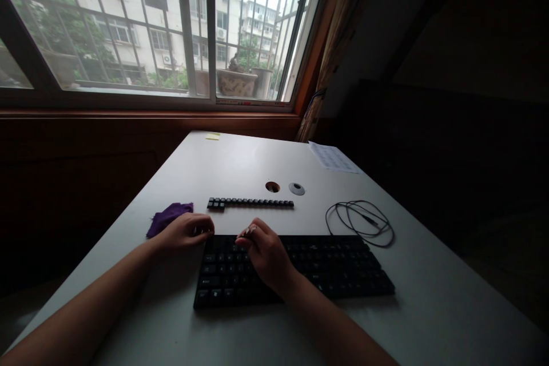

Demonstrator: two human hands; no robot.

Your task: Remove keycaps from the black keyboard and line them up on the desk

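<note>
- On the near half of a white table (pixel 240 163) lies a black keyboard (pixel 332 266), its long axis running left to right and its front rows toward the person.
- Over its left-middle part, the right hand (pixel 266 249) has thumb and fingers pinched together (whether they grip anything, I cannot tell), and the forearm (pixel 334 323) crosses the front edge.
- By the back left corner, the left hand (pixel 189 230) has curled fingers; whether they hold something is hidden.
- Just behind the keyboard, a line of loose keys (pixel 257 202) lies roughly parallel to it, doubled at the left end.
- A crumpled purple cloth (pixel 170 217) sits beside the left hand, and a looped cable (pixel 370 221) crowds the back right corner.
- Farther back, a round hole (pixel 273 187) and a grey ring (pixel 292 190) are side by side.
- Bare tabletop stretches right of the keyboard and beyond the hole, toward the far edge, near a yellow note (pixel 213 136) and printed paper (pixel 334 158).
</note>
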